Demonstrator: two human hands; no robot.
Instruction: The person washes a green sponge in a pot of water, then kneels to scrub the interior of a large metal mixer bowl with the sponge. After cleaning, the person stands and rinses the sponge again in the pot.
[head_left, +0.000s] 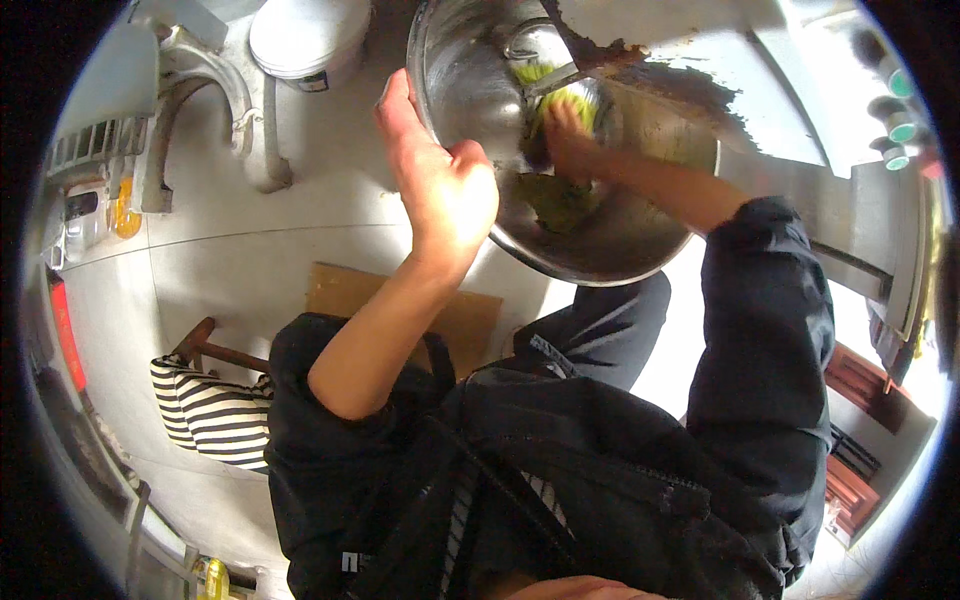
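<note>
A large stainless steel bowl (465, 82) tips towards me at the top of the view. My left hand (446, 176) grips its left rim from outside, fingers pointing up along the edge. Inside the bowl, my right hand (570, 142) is blurred and touches some yellow-green material (574, 105), too blurred to identify. Whether its fingers close on any of it is unclear. Just above lies a grey flat strip (551, 79), with shiny metal (534, 37) behind it. Dark green residue (555, 199) clings lower on the bowl's inner wall.
A stained, peeling panel edge (660, 75) juts over the bowl's upper right. A white lidded bucket (307, 37) and curved pipes (251, 135) stand upper left. Cardboard (472, 311) lies on the tiled floor below my left arm. A striped cloth (210, 412) hangs near a wooden piece (225, 356).
</note>
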